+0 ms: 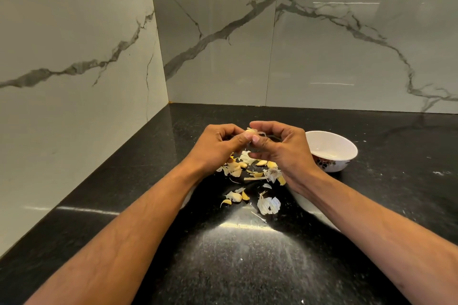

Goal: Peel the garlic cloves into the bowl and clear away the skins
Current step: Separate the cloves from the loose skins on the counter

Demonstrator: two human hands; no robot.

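Together both hands [250, 146] pinch a pale, half-skinned garlic clove [250, 132].

You have one view only, from the camera on your head, wide-angled, looking forward and down. It sits close above your forearms, which run in from the bottom corners to your left hand [218, 146] and right hand [282, 148] at mid-frame. Beyond the hands it faces the corner of the marble walls [158, 57]; below them lies the black counter [235, 267].

Black counter [247, 267] bears bowl [344, 158], garlic skins [269, 205].
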